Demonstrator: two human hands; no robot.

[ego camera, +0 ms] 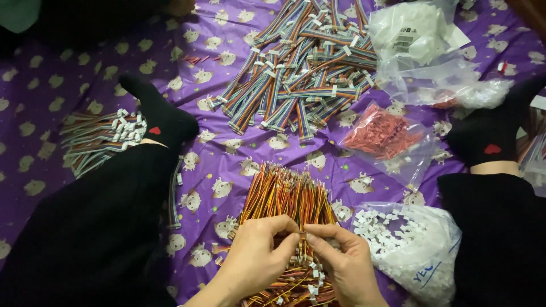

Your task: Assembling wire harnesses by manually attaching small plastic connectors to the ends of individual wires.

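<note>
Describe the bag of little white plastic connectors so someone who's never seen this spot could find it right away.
On the purple patterned sheet, look just right of the right hand. The clear bag of white connectors lies open there; the neighbouring bag above holds red pieces instead.

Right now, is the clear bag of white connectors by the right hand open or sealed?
Open. The bag of white connectors lies with its mouth spread toward the right hand, and loose connectors spill out at the opening.

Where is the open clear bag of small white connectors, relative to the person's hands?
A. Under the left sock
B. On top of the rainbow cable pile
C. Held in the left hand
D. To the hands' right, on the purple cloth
D: the bag of white connectors lies just right of the right hand, on the purple cloth.
</note>
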